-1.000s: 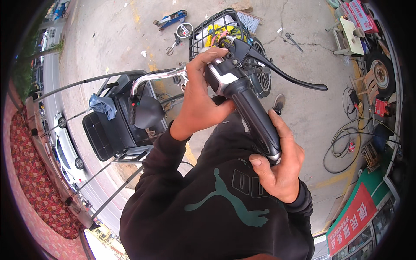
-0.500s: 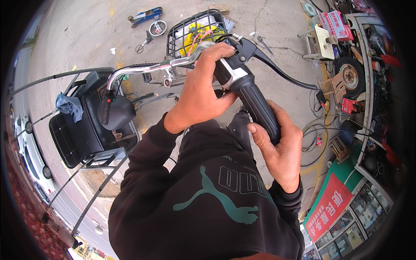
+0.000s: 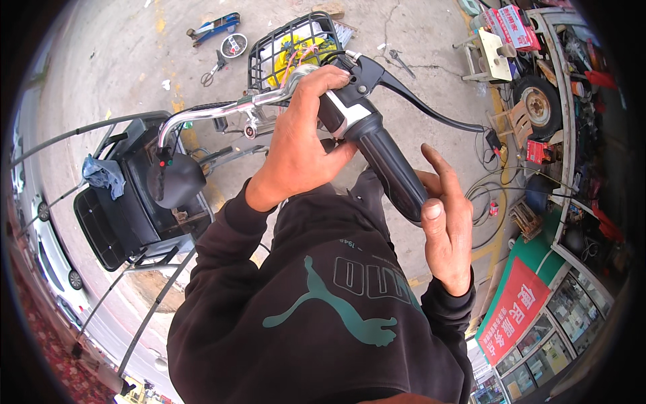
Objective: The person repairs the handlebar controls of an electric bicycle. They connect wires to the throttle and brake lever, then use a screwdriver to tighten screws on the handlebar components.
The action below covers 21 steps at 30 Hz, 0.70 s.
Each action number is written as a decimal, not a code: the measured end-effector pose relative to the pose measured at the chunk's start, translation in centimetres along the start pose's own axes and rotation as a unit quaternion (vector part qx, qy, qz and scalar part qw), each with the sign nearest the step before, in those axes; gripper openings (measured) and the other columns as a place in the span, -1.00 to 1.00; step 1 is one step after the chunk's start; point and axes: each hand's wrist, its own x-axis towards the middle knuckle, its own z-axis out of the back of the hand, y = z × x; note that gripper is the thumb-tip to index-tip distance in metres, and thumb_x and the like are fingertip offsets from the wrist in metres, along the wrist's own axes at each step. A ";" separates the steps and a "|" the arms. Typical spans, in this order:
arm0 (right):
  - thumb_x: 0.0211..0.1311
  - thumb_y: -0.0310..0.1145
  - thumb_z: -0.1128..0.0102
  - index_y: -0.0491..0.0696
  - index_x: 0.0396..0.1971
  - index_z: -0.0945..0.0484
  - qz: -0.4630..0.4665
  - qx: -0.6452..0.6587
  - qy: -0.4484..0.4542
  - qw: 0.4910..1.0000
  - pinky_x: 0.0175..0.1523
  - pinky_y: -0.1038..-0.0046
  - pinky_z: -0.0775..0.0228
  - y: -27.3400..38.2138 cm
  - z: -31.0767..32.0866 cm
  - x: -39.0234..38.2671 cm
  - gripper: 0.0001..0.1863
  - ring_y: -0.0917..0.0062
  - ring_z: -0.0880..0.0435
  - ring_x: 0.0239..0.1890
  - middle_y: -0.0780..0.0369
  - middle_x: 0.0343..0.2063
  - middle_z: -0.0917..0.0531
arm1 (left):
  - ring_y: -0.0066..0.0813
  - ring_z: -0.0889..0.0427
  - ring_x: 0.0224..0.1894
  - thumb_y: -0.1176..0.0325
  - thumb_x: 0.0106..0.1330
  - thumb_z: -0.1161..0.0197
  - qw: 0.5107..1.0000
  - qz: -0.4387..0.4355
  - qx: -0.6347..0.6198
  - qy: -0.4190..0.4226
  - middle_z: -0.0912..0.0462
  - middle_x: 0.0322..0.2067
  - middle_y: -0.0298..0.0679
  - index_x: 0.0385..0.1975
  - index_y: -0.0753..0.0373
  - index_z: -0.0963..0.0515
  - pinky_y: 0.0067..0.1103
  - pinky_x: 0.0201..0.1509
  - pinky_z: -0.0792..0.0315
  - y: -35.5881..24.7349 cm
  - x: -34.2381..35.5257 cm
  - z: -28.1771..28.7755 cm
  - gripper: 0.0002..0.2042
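Note:
A chrome handlebar (image 3: 208, 114) runs across in front of me and ends at the right in a black ribbed grip (image 3: 390, 165). My left hand (image 3: 293, 148) is wrapped around the black and silver control housing (image 3: 350, 111) beside the grip, fingers over its far side and thumb underneath. From the housing a black brake lever (image 3: 431, 108) reaches out to the right. My right hand (image 3: 449, 232) is at the grip's outer end with index finger and thumb spread apart; some fingertips lie behind the grip's end, so whether they touch it is unclear.
Beyond the handlebar is a black wire basket (image 3: 252, 71) with yellow and white bags. A blue floor jack (image 3: 214, 28), bowl of small parts (image 3: 234, 45) and scissors (image 3: 210, 75) lie on the concrete. At left is a black seat (image 3: 101, 229); at right, a wheel (image 3: 538, 109) and loose cables (image 3: 494, 225).
My right hand has loosened from the grip, its fingers spreading and the hand shifting slightly outward. My left hand keeps its hold on the housing. The whole view has shifted slightly.

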 end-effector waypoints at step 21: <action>0.29 -0.27 -0.12 -0.23 0.12 -0.53 0.392 -0.264 -0.231 0.851 -0.18 0.37 -0.51 -4.2 -3.1 0.0 -0.53 0.22 -0.64 -0.25 -0.06 -0.10 -0.62 | -0.37 -0.54 0.13 0.72 0.12 -0.31 0.978 0.153 0.129 -0.054 -0.40 0.24 -0.14 0.33 0.11 -0.23 -0.50 0.14 -0.55 -2.4 -0.6 -2.2 -0.26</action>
